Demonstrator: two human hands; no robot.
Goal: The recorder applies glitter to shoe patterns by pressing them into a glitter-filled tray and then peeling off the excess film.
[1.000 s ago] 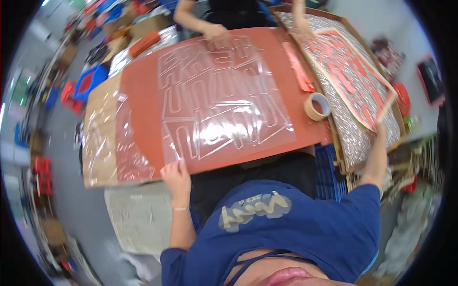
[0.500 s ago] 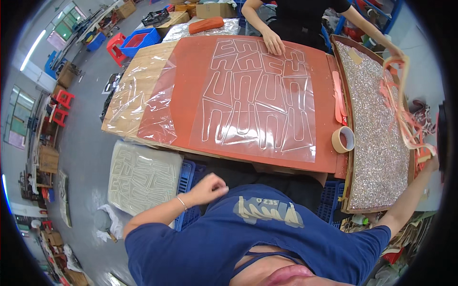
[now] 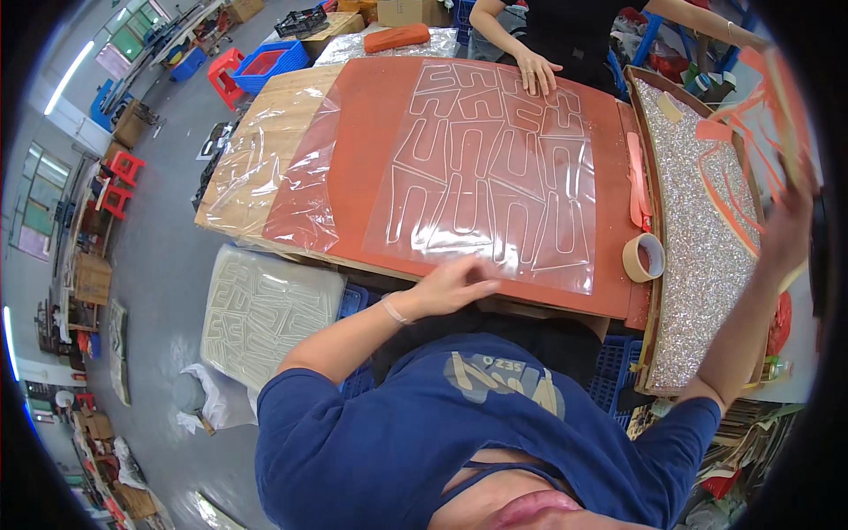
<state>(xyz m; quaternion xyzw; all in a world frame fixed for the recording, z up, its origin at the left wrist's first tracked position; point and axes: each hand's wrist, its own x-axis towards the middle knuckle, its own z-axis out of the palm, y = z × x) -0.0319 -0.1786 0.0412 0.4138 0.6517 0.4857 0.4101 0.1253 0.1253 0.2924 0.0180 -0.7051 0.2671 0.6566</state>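
On the right, my right hand (image 3: 789,225) is closed around a loose bundle of coral and cream strips (image 3: 777,115), raised at the glittery board's outer edge. My left hand (image 3: 455,284) is by the table's front edge, close to a clear plastic sheet (image 3: 389,212). Its thumb and fingers are apart and hold nothing. White U-shaped outlines mark the sheet, which lies on a reddish-orange board (image 3: 362,132). Across the table, a co-worker rests one hand (image 3: 535,72) on the sheet's far edge; their other arm reaches toward the strips.
A wood-framed tray with a glittery surface (image 3: 698,291) stands right of the table. Beside it lie a tape roll (image 3: 643,257) and a coral strip (image 3: 635,177). Left below the table sits a wrapped stack of outlined sheets (image 3: 274,309). Blue crates (image 3: 614,367) stand underneath.
My right hand has risen and moved away from me with the strips. The left hand has moved right and forward to the table edge. The co-worker's far arm has drawn back from the strips.
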